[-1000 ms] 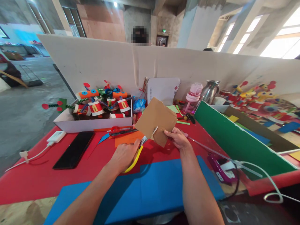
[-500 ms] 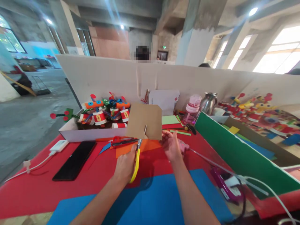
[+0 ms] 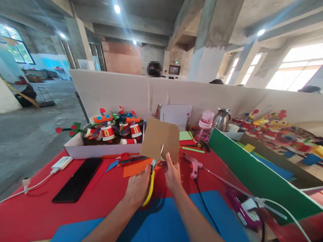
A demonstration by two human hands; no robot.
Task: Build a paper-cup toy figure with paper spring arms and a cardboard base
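A piece of brown cardboard [image 3: 158, 134] is held up above the table, tilted a little. My right hand [image 3: 173, 173] pinches its lower right edge, thumb on the near face and fingers behind. My left hand [image 3: 138, 186] is closed around yellow-handled scissors [image 3: 151, 188]. One blade shows through a slit near the cardboard's lower middle, and the rest of the blades is partly hidden behind it. Below lie an orange sheet [image 3: 131, 170] and red-handled scissors [image 3: 133, 159]. A pink glue gun [image 3: 195, 166] rests to the right of my right hand.
A white box [image 3: 101, 153] of paper-cup figures stands behind left, with a black phone [image 3: 78, 179] before it. Blue sheets [image 3: 156, 218] cover the near edge. On the right are a green-walled box [image 3: 242, 168], a purple tool [image 3: 242, 210], cables and a pink bottle [image 3: 205, 124].
My right hand has moved left from the cardboard's right side and now grips its lower edge. The cardboard has turned slightly clockwise. The view has tilted up a little.
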